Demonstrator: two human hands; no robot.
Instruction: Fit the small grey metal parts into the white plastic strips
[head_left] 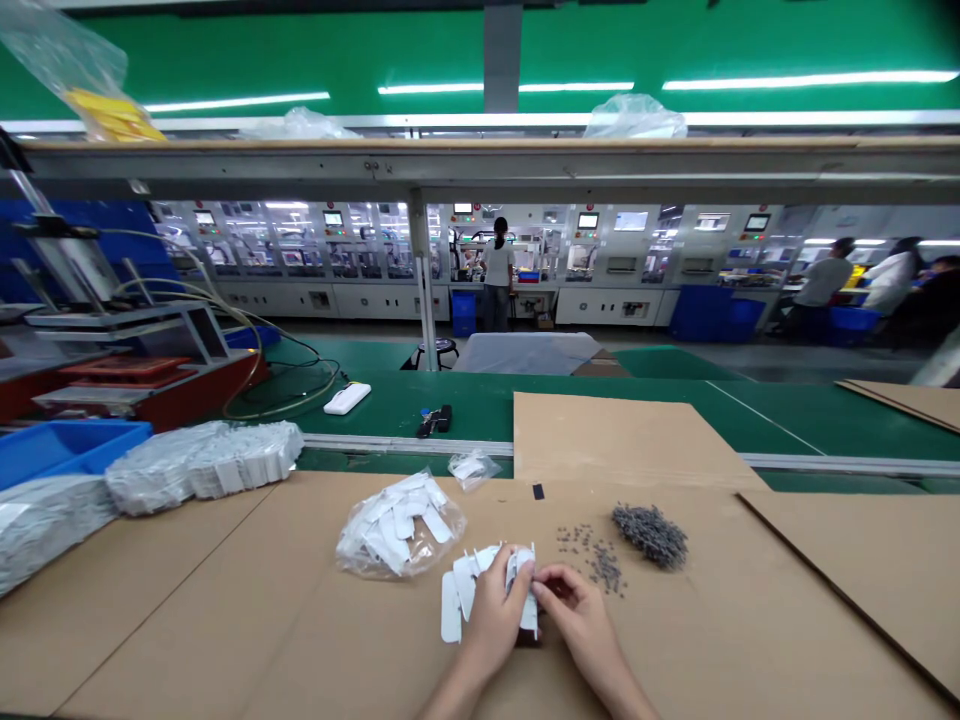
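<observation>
My left hand [495, 610] is closed around a white flat plastic piece [528, 618] above the cardboard. Thumb and forefinger of my right hand [576, 612] pinch together at that piece's right edge; whatever is between them is too small to make out. Several more white plastic pieces [451, 606] lie fanned out left of my left hand. Farther back, a clear bag [401, 525] holds many similar white pieces. To the right of my hands are scattered small grey parts [606, 566] and a dense heap of grey parts [649, 536].
Bundled white pieces in plastic [202, 462] and a blue bin [75, 445] stand at the left, near a press machine [135, 340]. A small clear bag [473, 469] and black chip [538, 491] lie behind. A person [498, 270] stands at distant machines.
</observation>
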